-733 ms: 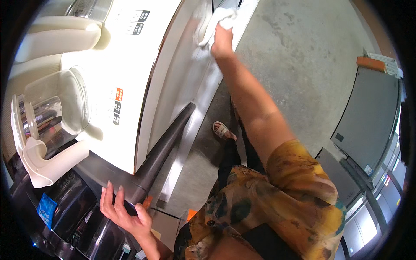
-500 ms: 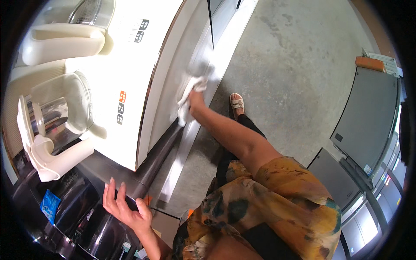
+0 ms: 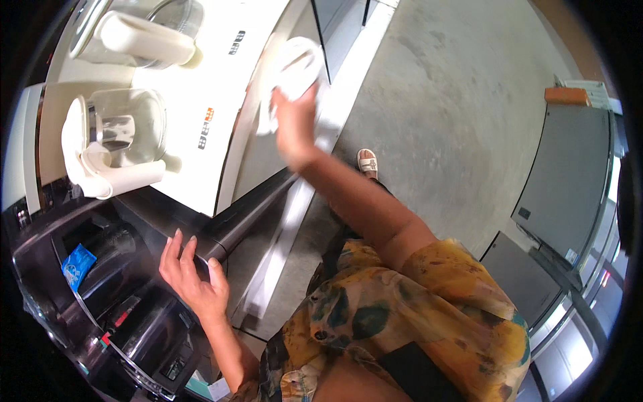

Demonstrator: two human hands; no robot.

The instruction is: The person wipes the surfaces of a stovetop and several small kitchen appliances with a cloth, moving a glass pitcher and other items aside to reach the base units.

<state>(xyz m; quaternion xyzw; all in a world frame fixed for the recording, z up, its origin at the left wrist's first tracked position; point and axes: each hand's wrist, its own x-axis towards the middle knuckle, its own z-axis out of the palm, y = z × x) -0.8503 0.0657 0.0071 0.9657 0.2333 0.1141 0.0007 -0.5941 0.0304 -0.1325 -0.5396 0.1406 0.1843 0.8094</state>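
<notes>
My right hand (image 3: 297, 120) is closed on a white cloth (image 3: 295, 65), blurred by motion. It presses the cloth against the front edge of a white display counter (image 3: 191, 87). My left hand (image 3: 194, 278) holds nothing, its fingers spread, beside the corner of a dark rail (image 3: 248, 213) at the counter's near end. Whether its fingertips touch the dark surface I cannot tell. On the white top stands a clear glass kettle or jug with a white handle (image 3: 134, 179). Farther back is a second clear vessel with a white handle (image 3: 144, 39).
Dark glossy appliances stand at the lower left, with a blue packet (image 3: 78, 266) on them. Grey concrete floor (image 3: 455, 120) spreads to the right, my sandalled foot (image 3: 367, 161) on it. At the far right are grey cabinets (image 3: 566, 174) with an orange-brown block (image 3: 566, 96) on top.
My right hand has moved the white cloth farther away along the counter's front edge. My left hand keeps its spread pose near the rail corner. The view has shifted slightly.
</notes>
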